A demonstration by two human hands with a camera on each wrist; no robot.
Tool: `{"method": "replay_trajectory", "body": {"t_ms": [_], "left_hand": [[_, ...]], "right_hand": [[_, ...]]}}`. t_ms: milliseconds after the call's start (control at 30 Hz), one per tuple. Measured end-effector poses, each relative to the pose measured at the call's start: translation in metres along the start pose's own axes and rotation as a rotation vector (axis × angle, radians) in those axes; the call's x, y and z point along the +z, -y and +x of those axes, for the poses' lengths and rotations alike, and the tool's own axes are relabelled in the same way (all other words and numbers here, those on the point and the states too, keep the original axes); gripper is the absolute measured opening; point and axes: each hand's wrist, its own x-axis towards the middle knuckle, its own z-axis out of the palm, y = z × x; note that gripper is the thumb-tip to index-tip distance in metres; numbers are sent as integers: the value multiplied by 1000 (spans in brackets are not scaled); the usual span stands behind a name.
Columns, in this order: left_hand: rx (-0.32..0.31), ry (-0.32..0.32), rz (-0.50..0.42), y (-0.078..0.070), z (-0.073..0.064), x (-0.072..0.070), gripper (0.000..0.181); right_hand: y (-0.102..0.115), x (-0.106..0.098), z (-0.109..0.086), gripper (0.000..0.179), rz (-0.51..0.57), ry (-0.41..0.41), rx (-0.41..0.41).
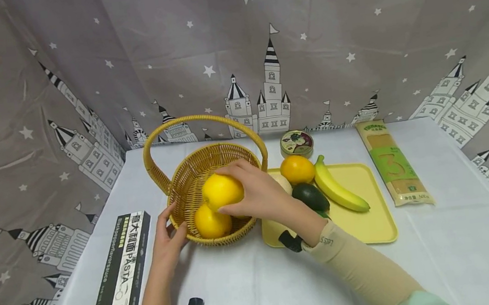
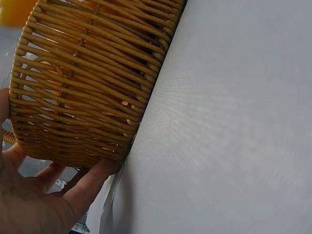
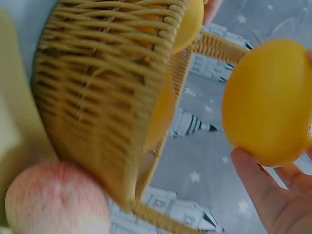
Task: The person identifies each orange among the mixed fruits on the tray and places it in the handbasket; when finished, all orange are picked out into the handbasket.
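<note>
My right hand (image 1: 258, 191) holds a yellow-orange orange (image 1: 222, 191) above the wicker basket (image 1: 192, 171); in the right wrist view this orange (image 3: 268, 102) is between thumb and fingers, clear of the rim. Inside the basket lies another orange (image 1: 212, 222), and part of a further one shows beneath my right hand. At the basket's near left side, my left hand (image 1: 168, 236) grips the wall. The left wrist view shows its fingers (image 2: 90, 187) spread against the woven side (image 2: 87, 87).
Right of the basket, a yellow tray (image 1: 371, 228) bears an orange (image 1: 297, 169), a banana (image 1: 339, 187), an avocado (image 1: 310, 196) and a peach (image 3: 58, 200). A round tin (image 1: 296, 144) stands behind it. Noodle pack (image 1: 392, 163) lies right, pasta box (image 1: 120, 277) left.
</note>
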Motion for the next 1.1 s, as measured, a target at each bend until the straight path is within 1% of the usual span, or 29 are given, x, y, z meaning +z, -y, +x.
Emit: {"method": "replay_trajectory", "body": {"t_ms": [133, 367, 567, 700, 800, 933, 1033, 1100], "left_hand": [[-2, 1, 6, 0, 0, 0, 60], [10, 3, 1, -2, -1, 0, 60], [24, 6, -8, -1, -1, 1, 59], [32, -2, 3, 0, -1, 0, 59], [29, -3, 7, 0, -1, 0, 59], [16, -3, 0, 0, -1, 1, 59], [17, -9, -4, 0, -1, 2, 58], [21, -13, -4, 1, -1, 2, 59]], "right_hand": [[2, 12, 18, 72, 2, 35, 23], [-2, 31, 41, 73, 12, 47, 41], [-5, 42, 54, 74, -16, 70, 67], [-5, 49, 62, 76, 2, 89, 81], [-5, 54, 68, 77, 17, 98, 102], [-6, 63, 76, 75, 4, 101, 111], [-7, 72, 81, 74, -7, 109, 107], [-8, 77, 82, 73, -4, 114, 118]]}}
